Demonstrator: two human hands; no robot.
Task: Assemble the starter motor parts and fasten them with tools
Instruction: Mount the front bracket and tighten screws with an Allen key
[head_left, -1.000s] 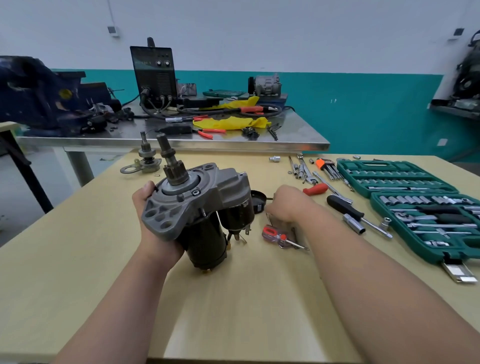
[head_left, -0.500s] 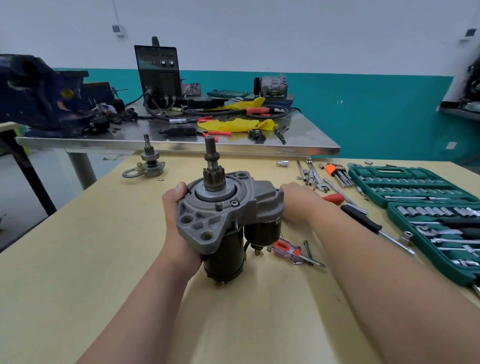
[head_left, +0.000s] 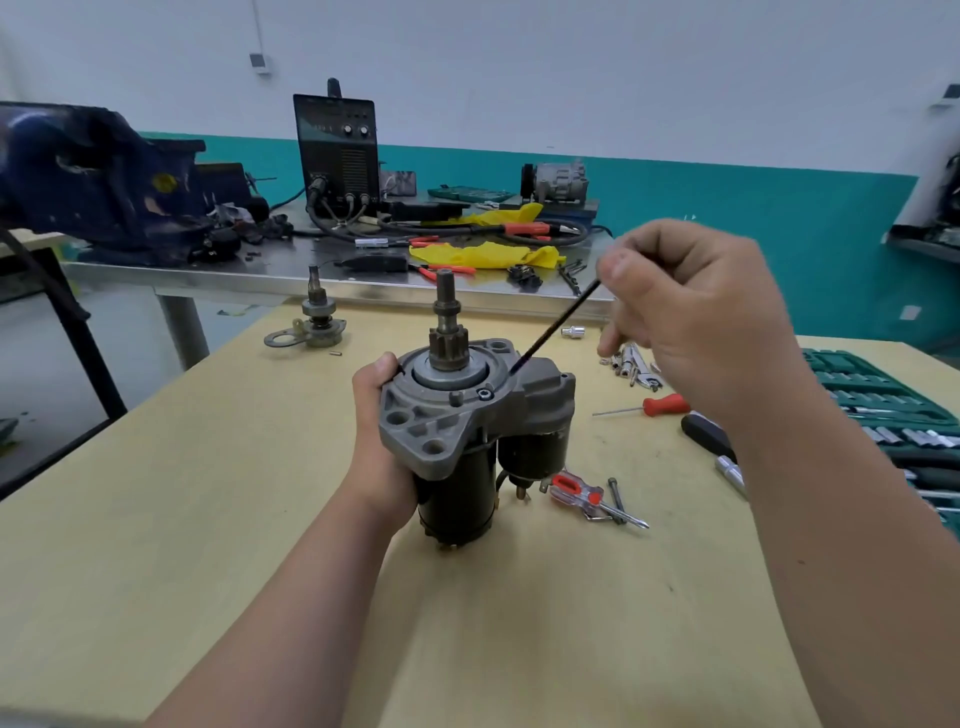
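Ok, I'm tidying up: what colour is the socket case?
The socket case is dark green, head view.

Starter motor (head_left: 467, 431) upright at table (head_left: 208, 519) centre; left hand (head_left: 379, 415) on its left flank. Right hand (head_left: 691, 312) above-right, rod (head_left: 556, 325) slanting down to motor top. Screwdriver (head_left: 587, 496) right of motor base; socket case (head_left: 852, 374) far right; bench (head_left: 291, 283) behind.

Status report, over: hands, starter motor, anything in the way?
Grips: left hand holds starter motor upright; right hand pinches thin black rod, tip at the motor's top flange. Nothing blocking the rod.
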